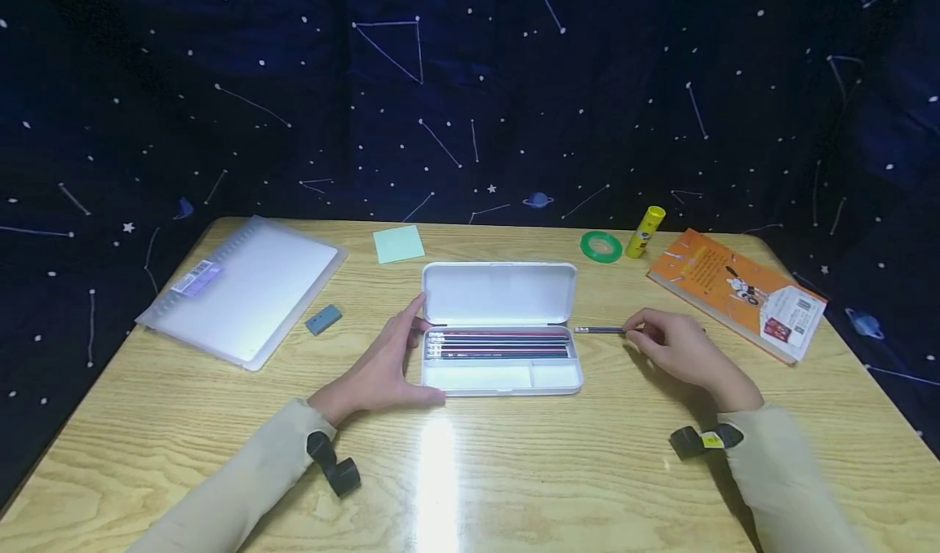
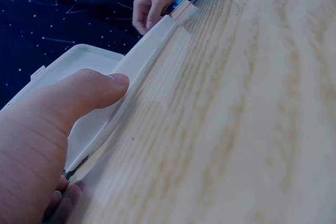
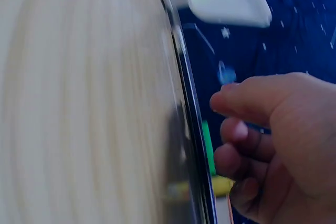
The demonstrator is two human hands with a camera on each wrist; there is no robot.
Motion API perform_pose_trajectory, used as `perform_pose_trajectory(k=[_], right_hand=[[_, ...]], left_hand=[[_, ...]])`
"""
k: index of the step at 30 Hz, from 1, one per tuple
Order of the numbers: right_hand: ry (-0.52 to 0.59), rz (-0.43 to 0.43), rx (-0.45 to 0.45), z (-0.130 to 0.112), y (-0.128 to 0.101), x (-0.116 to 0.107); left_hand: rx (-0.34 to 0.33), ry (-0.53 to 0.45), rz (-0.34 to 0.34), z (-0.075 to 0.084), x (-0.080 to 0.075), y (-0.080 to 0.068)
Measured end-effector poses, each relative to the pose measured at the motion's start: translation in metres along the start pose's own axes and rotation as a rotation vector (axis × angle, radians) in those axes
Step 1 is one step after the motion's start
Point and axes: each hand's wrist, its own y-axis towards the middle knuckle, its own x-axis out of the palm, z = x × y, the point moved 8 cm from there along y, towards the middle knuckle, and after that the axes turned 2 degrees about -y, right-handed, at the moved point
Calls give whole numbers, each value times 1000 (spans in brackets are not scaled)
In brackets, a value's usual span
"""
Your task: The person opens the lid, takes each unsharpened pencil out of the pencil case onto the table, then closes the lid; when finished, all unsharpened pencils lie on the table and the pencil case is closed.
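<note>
Pencil: I see it flat on the table, just right of the open pencil case, level with the case's hinge line.
Long axis: it runs left to right, parallel to the pencils already lying in the case's far tray.
Pointing: the eraser end faces left, toward the case; the tip end is hidden under my right hand.
Right hand: fingers curled, pinching the pencil's right end; this hand is the nearer one to it.
Left hand: fingers straight, resting against the case's left end, thumb along the near wall; it grips nothing.
Relation: the case lies directly left of the pencil, along the pencil's own axis.
Elsewhere: folder and eraser at far left; sticky notes behind the case; tape roll, glue stick, book far right.
</note>
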Motion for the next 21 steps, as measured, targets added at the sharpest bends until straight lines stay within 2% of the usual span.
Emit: perform_pose_trajectory(k=[3,8,14,21], right_hand=[[19,-28,-18,-18,10,9],[36,-58,-105,-55,24,21],[5,-134,-164,-90,37,40],[-183,-190,-192,-120,44,55]], left_hand=[[1,-8,-2,0,0,0],[-2,-11,-5,1,1,0],[-8,-9,-13,2,1,0],[-17,-11,-19,0,0,0]])
